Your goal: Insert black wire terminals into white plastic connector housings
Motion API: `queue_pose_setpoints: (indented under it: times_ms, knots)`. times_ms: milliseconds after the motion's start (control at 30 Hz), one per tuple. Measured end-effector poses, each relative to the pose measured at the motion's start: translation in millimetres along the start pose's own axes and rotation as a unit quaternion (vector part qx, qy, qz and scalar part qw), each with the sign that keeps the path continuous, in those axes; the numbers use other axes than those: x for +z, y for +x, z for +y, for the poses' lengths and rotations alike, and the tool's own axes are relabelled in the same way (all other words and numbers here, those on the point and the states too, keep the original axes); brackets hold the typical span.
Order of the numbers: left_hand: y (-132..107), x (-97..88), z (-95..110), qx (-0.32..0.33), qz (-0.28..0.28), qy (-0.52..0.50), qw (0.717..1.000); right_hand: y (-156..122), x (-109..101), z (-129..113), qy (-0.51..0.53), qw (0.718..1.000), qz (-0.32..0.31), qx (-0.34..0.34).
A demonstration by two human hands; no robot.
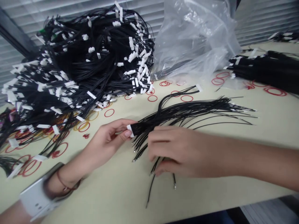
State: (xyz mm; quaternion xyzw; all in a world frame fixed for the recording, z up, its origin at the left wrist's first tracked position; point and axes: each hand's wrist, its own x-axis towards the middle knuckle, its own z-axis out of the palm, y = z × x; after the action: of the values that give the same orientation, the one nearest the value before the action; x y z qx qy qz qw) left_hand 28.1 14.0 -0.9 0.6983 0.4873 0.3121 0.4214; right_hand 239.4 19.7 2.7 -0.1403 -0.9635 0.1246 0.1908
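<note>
A bundle of thin black wires (191, 110) lies on the pale table (112, 193), its loose ends fanning out to the right. My left hand (106, 141) pinches the white connector end (129, 130) of that bundle between thumb and fingers. My right hand (177, 151) rests palm down just right of it, fingers curled over several loose wire ends (149, 174) that stick out below it towards the table's front edge.
A big heap of black wires with white connectors (81, 65) fills the back left. A crumpled clear plastic bag (196, 40) sits behind the bundle. Tied black wire bundles (266, 70) lie at the right. Red rubber bands (151, 98) are scattered around. My left wrist wears a white band (37, 199).
</note>
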Motion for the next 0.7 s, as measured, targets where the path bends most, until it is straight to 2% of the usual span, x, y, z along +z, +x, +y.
queue_pose_setpoints:
  times_ms: [67, 167, 267, 333, 433, 533, 700]
  knots:
    - [0.4, -1.2, -0.4, -0.004, 0.006, 0.011, 1.0, -2.6, 0.7, -2.3, 0.01, 0.997, -0.074, 0.016]
    - [-0.4, -1.8, -0.1, -0.012, 0.014, 0.026, 0.999, -4.9, 4.3, -4.2, -0.019, 0.996, -0.088, 0.01]
    - [-1.4, -2.2, 0.0, -0.009, 0.015, 0.038, 0.999, -5.0, 7.7, -1.5, -0.052, 0.997, -0.049, 0.028]
    - [-1.3, -2.5, 0.2, -0.007, 0.017, 0.043, 0.999, -3.9, 9.7, 2.4, -0.032, 0.995, -0.002, 0.095]
    - [-0.1, -2.4, 0.9, -0.004, 0.01, 0.036, 0.999, -1.2, 12.3, 8.0, 0.006, 0.976, 0.087, 0.199]
    - [1.1, -2.1, 1.3, -0.005, -0.001, 0.018, 1.0, 1.1, 14.9, 10.0, -0.024, 0.967, 0.149, 0.207]
    - [0.2, -1.8, 0.5, -0.014, -0.001, 0.0, 1.0, 1.2, 19.3, 10.4, -0.069, 0.963, 0.169, 0.198]
